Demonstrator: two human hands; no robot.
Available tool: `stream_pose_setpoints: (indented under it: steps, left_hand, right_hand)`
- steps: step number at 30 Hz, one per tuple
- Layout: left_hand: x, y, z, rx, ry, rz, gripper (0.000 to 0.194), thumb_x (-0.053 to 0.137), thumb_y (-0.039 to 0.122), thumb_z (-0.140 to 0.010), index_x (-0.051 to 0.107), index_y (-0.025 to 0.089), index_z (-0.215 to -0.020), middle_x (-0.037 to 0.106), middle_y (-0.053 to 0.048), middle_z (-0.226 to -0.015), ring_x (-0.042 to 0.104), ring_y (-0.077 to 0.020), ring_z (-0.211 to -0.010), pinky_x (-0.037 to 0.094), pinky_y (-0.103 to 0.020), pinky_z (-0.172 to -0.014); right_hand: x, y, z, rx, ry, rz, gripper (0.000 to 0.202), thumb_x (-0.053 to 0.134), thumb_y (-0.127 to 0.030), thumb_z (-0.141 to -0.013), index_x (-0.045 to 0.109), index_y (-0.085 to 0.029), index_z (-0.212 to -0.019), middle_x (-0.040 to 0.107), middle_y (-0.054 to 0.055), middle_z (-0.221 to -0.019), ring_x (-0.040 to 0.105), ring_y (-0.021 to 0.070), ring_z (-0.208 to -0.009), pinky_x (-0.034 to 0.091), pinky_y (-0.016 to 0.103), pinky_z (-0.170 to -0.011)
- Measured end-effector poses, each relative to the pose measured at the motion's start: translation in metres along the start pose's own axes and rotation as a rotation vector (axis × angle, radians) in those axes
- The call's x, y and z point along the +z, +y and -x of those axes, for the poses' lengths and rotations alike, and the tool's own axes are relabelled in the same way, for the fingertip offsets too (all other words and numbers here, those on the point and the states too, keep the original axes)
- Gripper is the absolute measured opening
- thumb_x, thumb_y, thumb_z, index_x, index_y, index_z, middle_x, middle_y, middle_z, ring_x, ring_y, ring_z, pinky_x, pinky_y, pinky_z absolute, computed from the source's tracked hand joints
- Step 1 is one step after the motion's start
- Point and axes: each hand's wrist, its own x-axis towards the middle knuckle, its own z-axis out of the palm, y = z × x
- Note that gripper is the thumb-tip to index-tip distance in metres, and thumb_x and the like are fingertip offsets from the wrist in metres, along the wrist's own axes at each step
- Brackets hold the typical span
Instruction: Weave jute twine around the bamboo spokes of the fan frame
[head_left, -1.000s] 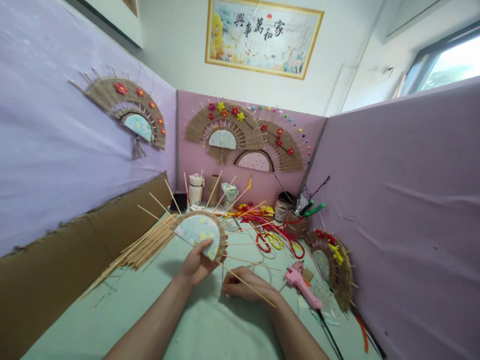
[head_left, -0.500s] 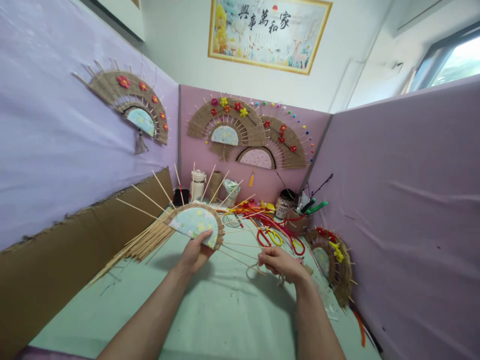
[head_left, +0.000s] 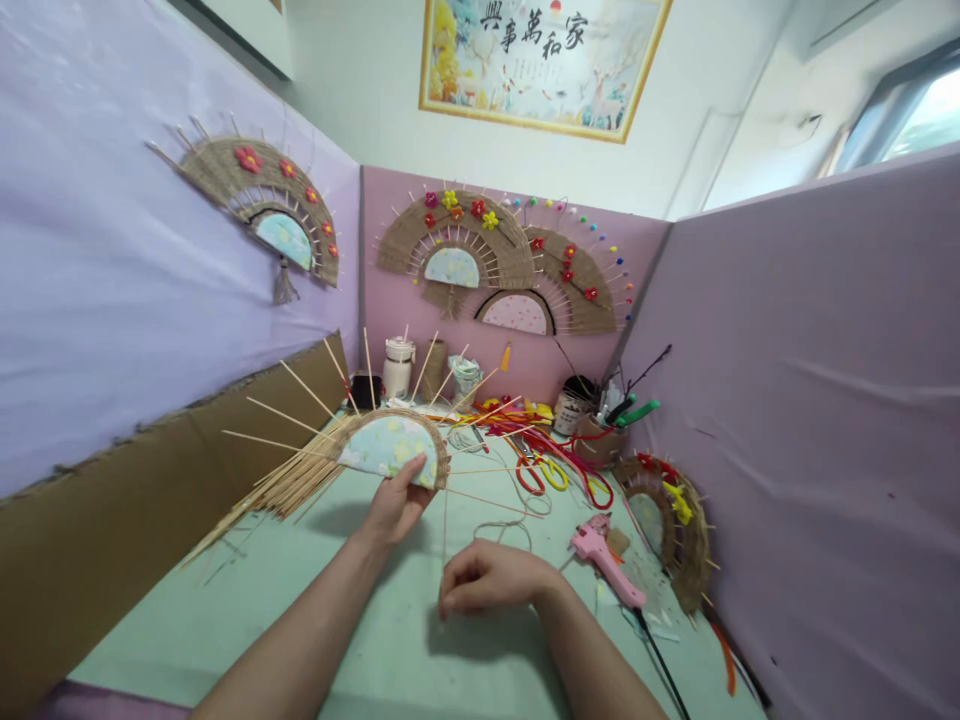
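Observation:
My left hand [head_left: 400,505] grips the lower right corner of a half-round fan piece [head_left: 386,446], thumb on its pale floral face. Thin wooden sticks [head_left: 305,387] fan out from its curved edge, and brown twine is woven round that edge. My right hand [head_left: 487,583] is closed below the fan, pinching the twine [head_left: 445,530], which runs up taut to the fan's right corner. More twine lies in a loose loop on the table behind that hand. A bundle of loose sticks [head_left: 289,480] rests left of the fan, partly hidden behind it.
On the right lie a pink glue gun [head_left: 611,565] and a finished fan [head_left: 667,525]. Scissors [head_left: 531,475] and red and yellow pipe cleaners stand further back. A white bottle [head_left: 398,368], a twine spool [head_left: 433,372] and a pen pot [head_left: 598,440] line the back. Decorated fans [head_left: 457,235] hang on the partitions.
My right hand has moved left and toward me, drawing the twine from the fan's right side to below its corner. The glue gun is now uncovered. The fan has tilted slightly.

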Motion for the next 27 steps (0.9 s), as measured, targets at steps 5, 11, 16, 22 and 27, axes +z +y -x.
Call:
stream_pose_setpoints:
  steps: [5,11,16,22,27]
  left_hand:
    - [0.010,-0.004,0.012,-0.171,-0.012,0.091,0.027,0.054,0.008,-0.083,0.057,0.010,-0.109,0.071,-0.009,-0.089,0.069,-0.0164,-0.078,0.057,-0.023,-0.067]
    - [0.018,-0.010,0.023,-0.310,0.012,0.057,0.029,0.051,0.008,-0.085,0.054,0.008,-0.114,0.071,-0.010,-0.080,0.070,-0.0180,-0.073,0.058,-0.024,-0.064]
    - [0.015,-0.014,0.022,-0.308,-0.033,-0.015,0.041,0.057,0.008,-0.080,0.052,0.011,-0.121,0.072,-0.010,-0.087,0.070,-0.0198,-0.078,0.058,-0.027,-0.070]
    - [0.008,-0.019,0.020,-0.357,-0.058,-0.119,0.045,0.064,0.010,-0.075,0.055,0.013,-0.118,0.072,-0.011,-0.091,0.070,-0.0204,-0.075,0.057,-0.030,-0.069]
    - [0.007,-0.017,0.023,-0.450,-0.136,-0.141,0.044,0.064,0.014,-0.075,0.054,0.014,-0.118,0.071,-0.011,-0.091,0.068,-0.0250,-0.086,0.055,-0.043,-0.077]
  right_hand:
    - [0.012,0.018,-0.025,-0.010,0.320,0.243,0.013,0.059,-0.024,-0.074,0.069,-0.014,-0.074,0.055,-0.003,-0.060,0.042,0.0075,-0.054,0.029,0.019,-0.049]
    - [-0.011,0.036,-0.027,0.026,0.772,0.358,0.020,0.049,-0.023,-0.076,0.062,-0.015,-0.063,0.050,-0.003,-0.056,0.041,0.0099,-0.056,0.028,0.021,-0.052]
    - [-0.032,0.038,-0.021,0.001,1.091,0.228,0.025,0.050,-0.034,-0.077,0.059,-0.016,-0.064,0.051,0.000,-0.058,0.042,0.0128,-0.058,0.032,0.024,-0.055]
    - [-0.039,0.029,-0.008,-0.187,1.316,0.110,0.032,0.051,-0.049,-0.079,0.058,-0.018,-0.073,0.052,0.000,-0.063,0.042,0.0144,-0.061,0.036,0.026,-0.059]
    - [-0.037,0.023,-0.004,-0.256,1.362,0.063,0.029,0.054,-0.047,-0.078,0.058,-0.018,-0.074,0.054,0.001,-0.067,0.045,0.0154,-0.065,0.038,0.026,-0.063]
